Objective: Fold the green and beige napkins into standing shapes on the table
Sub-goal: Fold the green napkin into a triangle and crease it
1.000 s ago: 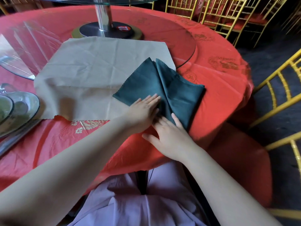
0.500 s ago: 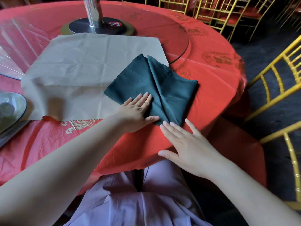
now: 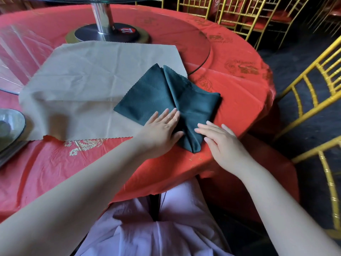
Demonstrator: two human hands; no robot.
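A glass turntable (image 3: 200, 43) on a chrome post (image 3: 103, 15) stands behind the spread beige napkin (image 3: 88, 84), and gold chairs (image 3: 311, 85) crowd the right. A dish (image 3: 13, 124) is cut off at the left edge. The folded green napkin (image 3: 156, 97) overlaps the beige one's near right corner, close to the table's near rim. The left hand (image 3: 160, 131) presses flat on it, fingers straight; the right hand (image 3: 223, 143), fingers straight and slightly apart, touches its near right side
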